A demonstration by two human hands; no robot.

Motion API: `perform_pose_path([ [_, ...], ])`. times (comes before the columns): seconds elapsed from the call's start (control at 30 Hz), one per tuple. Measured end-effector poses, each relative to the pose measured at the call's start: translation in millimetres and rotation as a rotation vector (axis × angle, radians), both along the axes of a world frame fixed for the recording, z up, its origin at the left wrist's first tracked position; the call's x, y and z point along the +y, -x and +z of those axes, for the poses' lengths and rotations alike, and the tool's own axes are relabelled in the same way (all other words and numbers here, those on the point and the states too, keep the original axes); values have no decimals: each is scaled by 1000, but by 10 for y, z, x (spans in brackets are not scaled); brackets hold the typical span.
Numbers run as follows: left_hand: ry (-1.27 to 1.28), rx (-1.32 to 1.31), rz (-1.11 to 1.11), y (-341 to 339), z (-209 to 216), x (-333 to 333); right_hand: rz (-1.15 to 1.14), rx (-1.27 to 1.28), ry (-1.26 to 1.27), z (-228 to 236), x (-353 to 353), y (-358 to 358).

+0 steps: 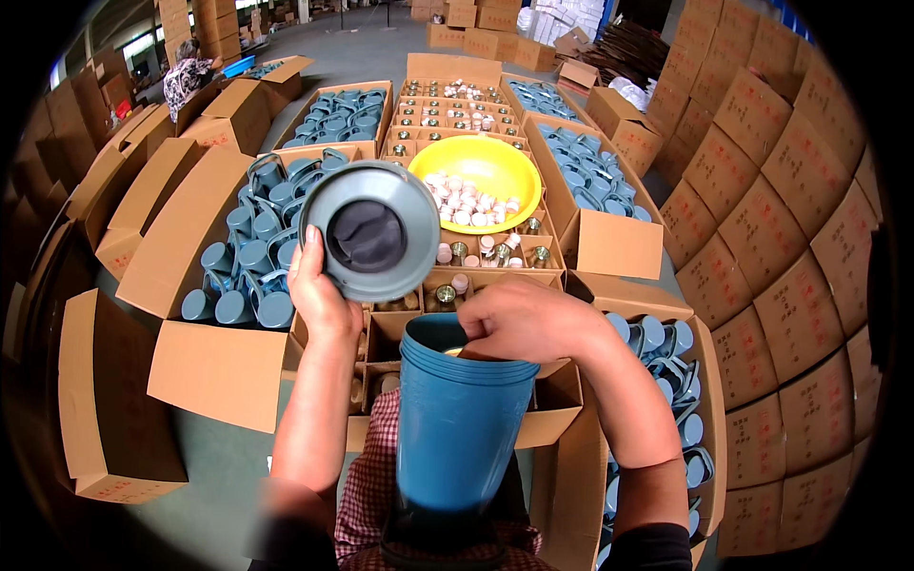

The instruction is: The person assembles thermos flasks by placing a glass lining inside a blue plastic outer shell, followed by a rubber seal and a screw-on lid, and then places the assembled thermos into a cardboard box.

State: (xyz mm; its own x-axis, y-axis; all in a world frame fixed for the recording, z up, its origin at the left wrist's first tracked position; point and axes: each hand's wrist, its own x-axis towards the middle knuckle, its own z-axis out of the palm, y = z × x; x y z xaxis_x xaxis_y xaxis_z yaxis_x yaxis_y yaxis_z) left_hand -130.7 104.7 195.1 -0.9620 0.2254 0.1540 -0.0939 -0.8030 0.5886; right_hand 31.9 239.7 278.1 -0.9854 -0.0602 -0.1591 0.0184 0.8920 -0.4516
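Left hand's grip [328, 297] is clamping the edge of a round grey-blue plastic lid [416, 233]. Right hand's grip [524, 319] is sitting inside the ridged mouth of a tall, tapered blue plastic vessel [465, 428]; hidden fingertips are leaving its closure untellable. Steadying the vessel while holding the lid clear seems wise. Beyond, a round yellow plastic bowl [505, 164] is holding small whitish caps [466, 202].

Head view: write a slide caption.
Left hand holds a round greyish part; right hand reaches into a blue container, yellow basin beyond.

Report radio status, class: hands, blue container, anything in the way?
Left hand: holding round grey part. Right hand: dipped into blue container. Right hand partly blocks container's opening.
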Motion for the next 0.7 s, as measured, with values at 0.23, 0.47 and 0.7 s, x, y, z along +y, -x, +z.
perform_pose_path([
  [0.23,202,594,177,-264,-211,-131,-388,416,962,-630,327,-33],
  [0.47,332,1078,-378,-352,66,-62,-89,912,1648,-1243,-13,30],
  [0.7,202,1372,-356,-277,160,-133,-308,1126,1095,-1038,-87,-235],
])
